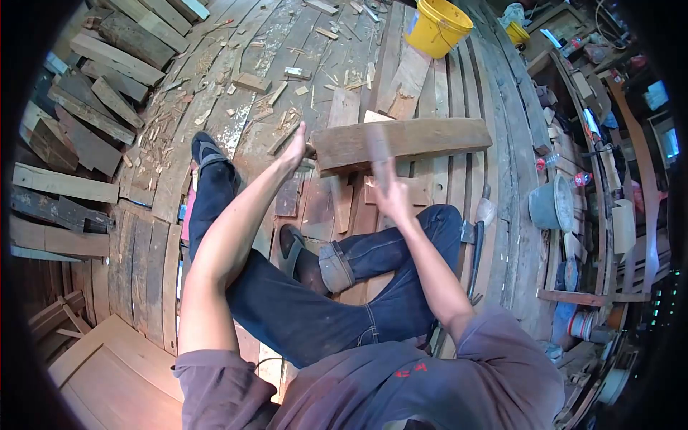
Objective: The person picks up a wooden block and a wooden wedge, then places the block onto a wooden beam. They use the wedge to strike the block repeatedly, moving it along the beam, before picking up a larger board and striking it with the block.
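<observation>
A thick, rough wooden beam (408, 142) lies crosswise in front of me, over other pieces of wood on the plank floor. My left hand (294, 149) is at the beam's left end, its thumb pointing up. The rest of its fingers are hidden, so what they hold, if anything, cannot be made out. My right hand (394, 199) is closed round the handle of a tool (377, 143), which is smeared by motion over the near side and middle of the beam. The tool's exact kind is unclear.
Wood chips and offcuts (252, 82) litter the floor ahead. A yellow bucket (436, 29) stands beyond the beam. At the right are a hatchet-like tool (476, 251), a mallet-like tool (486, 209) and a grey bucket (550, 203). Stacked timbers (107, 61) line the left.
</observation>
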Motion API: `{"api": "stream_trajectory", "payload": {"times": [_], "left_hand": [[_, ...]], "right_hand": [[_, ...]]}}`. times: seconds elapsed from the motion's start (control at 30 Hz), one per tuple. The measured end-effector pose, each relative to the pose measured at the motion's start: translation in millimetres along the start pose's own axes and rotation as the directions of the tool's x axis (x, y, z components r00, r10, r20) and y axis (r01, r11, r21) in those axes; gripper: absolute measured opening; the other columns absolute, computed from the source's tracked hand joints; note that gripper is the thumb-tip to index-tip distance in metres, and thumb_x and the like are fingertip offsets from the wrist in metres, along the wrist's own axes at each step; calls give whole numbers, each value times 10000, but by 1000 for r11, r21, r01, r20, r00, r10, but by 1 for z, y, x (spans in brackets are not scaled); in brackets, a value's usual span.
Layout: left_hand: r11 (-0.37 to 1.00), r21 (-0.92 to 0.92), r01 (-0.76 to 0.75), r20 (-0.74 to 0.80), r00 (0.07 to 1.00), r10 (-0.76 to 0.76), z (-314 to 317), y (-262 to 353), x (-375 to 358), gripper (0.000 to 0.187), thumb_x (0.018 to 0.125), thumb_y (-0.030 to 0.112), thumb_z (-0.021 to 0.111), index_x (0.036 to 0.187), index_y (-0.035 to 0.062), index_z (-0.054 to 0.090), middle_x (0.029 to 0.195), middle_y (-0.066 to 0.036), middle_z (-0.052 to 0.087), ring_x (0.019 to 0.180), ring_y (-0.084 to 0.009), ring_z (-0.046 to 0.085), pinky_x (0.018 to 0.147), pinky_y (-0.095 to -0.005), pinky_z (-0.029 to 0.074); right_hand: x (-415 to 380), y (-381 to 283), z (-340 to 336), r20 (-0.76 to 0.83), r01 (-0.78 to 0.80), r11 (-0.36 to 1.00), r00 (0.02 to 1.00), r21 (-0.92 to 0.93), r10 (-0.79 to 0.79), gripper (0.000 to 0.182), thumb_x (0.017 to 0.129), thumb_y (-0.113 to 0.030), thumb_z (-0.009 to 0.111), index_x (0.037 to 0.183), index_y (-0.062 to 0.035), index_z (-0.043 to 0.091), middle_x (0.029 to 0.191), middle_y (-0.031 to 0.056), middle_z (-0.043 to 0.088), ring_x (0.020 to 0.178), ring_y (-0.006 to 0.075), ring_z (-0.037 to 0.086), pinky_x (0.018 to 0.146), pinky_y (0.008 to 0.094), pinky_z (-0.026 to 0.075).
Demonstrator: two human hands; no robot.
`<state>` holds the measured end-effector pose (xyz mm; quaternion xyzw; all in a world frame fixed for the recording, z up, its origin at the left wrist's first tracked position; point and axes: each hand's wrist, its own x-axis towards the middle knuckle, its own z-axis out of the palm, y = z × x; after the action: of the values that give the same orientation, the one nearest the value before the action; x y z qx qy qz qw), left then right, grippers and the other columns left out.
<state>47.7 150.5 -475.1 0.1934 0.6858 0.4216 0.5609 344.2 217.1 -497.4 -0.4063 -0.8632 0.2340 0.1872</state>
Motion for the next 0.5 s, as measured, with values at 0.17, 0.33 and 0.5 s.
{"api": "stream_trajectory", "payload": {"times": [0.17,0.33,0.5], "left_hand": [[992,-52,117,100,989,-112,-2,9,-5,1205,834,863,1,1320,-95,548,1336,-305,556,1314,-346,462,1166,-457,213],[986,-164,24,2,1000,-24,5,8,6,1134,849,864,73,1361,-32,541,1327,-288,571,1282,-350,482,1168,-516,157],[993,-119,-13,-73,997,5,10,11,-5,1201,805,909,118,1278,-111,539,1183,-295,614,974,-326,606,931,-439,405]], "right_hand": [[0,22,-22,76,49,999,996,8,-49,807,905,-318,623,1565,-120,201,925,350,662,879,481,677,771,531,550],[21,28,-1,-174,-160,987,972,16,161,811,903,-298,620,1560,-83,196,821,337,660,750,483,671,653,535,542],[12,-15,-2,99,411,909,909,-71,-404,859,883,-273,647,1546,-8,171,793,312,665,727,491,665,695,545,545]]}}
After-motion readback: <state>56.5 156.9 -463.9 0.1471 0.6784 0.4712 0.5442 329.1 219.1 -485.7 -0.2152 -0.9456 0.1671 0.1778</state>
